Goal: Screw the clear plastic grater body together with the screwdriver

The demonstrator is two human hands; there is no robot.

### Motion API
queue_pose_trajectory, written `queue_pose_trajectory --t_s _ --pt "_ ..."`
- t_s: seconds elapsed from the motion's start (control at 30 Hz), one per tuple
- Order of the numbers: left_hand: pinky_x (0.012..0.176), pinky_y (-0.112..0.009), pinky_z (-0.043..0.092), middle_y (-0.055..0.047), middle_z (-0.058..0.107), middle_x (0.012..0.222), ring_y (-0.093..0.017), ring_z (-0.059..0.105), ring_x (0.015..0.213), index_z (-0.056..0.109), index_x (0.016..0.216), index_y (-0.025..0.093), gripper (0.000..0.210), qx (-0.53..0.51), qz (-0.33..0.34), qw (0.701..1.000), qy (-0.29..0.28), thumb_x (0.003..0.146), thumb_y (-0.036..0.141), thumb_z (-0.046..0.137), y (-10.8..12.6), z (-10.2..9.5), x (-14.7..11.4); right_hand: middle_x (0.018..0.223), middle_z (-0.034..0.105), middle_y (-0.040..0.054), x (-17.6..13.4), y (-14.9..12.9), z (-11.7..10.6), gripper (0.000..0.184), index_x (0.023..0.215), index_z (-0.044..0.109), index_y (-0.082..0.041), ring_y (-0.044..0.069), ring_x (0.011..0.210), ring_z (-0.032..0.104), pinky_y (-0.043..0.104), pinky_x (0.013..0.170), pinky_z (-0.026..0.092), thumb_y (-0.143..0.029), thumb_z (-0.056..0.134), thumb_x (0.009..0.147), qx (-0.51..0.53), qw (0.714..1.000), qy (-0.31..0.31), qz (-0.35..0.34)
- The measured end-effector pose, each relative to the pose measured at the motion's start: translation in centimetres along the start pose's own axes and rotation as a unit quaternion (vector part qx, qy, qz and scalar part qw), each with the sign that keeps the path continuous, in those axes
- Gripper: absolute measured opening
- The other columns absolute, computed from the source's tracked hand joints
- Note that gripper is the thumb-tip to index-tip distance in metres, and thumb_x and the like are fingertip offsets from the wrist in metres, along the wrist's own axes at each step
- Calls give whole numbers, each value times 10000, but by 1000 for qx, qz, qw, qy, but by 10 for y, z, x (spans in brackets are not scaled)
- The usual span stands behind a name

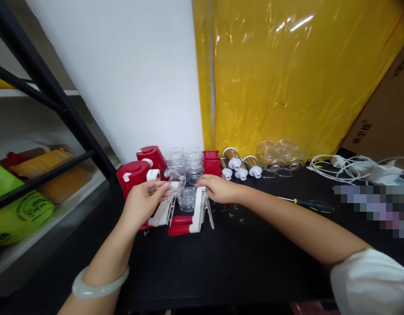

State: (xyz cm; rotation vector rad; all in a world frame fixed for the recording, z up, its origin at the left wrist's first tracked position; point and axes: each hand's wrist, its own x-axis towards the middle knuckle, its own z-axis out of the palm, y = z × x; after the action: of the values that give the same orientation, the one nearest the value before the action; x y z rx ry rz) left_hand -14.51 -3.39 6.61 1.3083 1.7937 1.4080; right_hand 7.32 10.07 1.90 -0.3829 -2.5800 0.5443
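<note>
My left hand (144,199) pinches a small clear plastic piece (177,181), round in outline, and holds it above the table. My right hand (213,187) has its fingers curled over the upper end of a white crank handle (198,210) with a red grip (180,229). Between the hands stands a clear plastic cup (187,200). Another white handle (162,213) lies just below my left fingers. Behind my left hand are two red housings (134,173) with white fittings. More clear cups (193,156) are grouped behind the hands.
Behind my right hand stand red square parts (211,162) and several grater drums (233,157) with white ends. Clear round parts (280,155) rest against the yellow-wrapped panel (270,87). To the right lie a screwdriver (311,205) and white cables (333,164). A black-framed shelf (54,100) borders the left.
</note>
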Motion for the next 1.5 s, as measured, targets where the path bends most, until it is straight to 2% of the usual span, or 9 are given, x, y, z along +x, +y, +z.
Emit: queue_pose_trajectory --t_s 0.13,0.33,0.43,0.57,0.67,0.73,1.23,1.5 --pt "797 -373 655 -83 794 838 -250 778 792 733 920 137 440 4 14 1000 16 685 500 812 -15 -10 6 1148 651 127 -8 4 0 408 1126 664 -144 216 1091 633 411 1016 515 25 487 799 -5 1000 -1 5" --pt "786 -358 662 -77 793 854 -241 778 792 736 942 136 416 -5 31 998 47 732 493 776 -25 -17 5 1195 641 124 -11 12 -3 495 1169 629 -158 200 1134 612 406 1019 506 55 424 772 -10 999 18 -37" --pt "796 -352 662 -72 790 838 -233 779 786 739 945 132 405 -3 40 997 72 748 485 759 -27 -18 2 1177 657 113 -4 11 -10 478 1170 638 -163 201 1123 619 401 1007 506 33 441 781 -12 999 22 -31" --pt "796 -349 663 -64 788 819 -223 779 766 743 952 135 379 -11 56 993 102 759 461 744 -28 -19 0 1203 675 129 8 7 -11 345 1255 618 -161 224 1111 642 423 999 508 -177 530 922 -7 1000 -17 22" --pt "779 -336 666 -58 787 806 -215 778 753 747 943 139 352 -11 58 993 101 762 441 735 -29 -19 -1 1288 645 171 12 8 -4 447 1323 580 -127 261 1191 620 446 1047 484 -389 563 961 -14 996 -60 57" --pt "776 -329 666 -54 785 794 -210 778 743 747 935 142 346 -10 57 993 100 761 441 735 -29 -18 0 1313 634 179 10 9 1 508 1340 571 -124 273 1219 610 451 1069 472 -449 584 949 -20 995 -74 66" --pt "778 -340 664 -62 791 800 -222 781 746 741 905 144 358 15 35 994 98 742 463 723 -26 -17 -1 1361 598 200 -25 -5 16 521 1388 532 -126 292 1300 561 490 1106 461 -413 569 956 -38 996 -41 66" --pt "794 -359 659 -56 796 811 -234 783 753 748 919 158 370 49 24 992 112 738 479 715 -26 -18 -1 1404 564 227 -39 -23 25 534 1384 536 -120 310 1325 542 513 1109 460 -437 566 955 -57 995 -21 74"
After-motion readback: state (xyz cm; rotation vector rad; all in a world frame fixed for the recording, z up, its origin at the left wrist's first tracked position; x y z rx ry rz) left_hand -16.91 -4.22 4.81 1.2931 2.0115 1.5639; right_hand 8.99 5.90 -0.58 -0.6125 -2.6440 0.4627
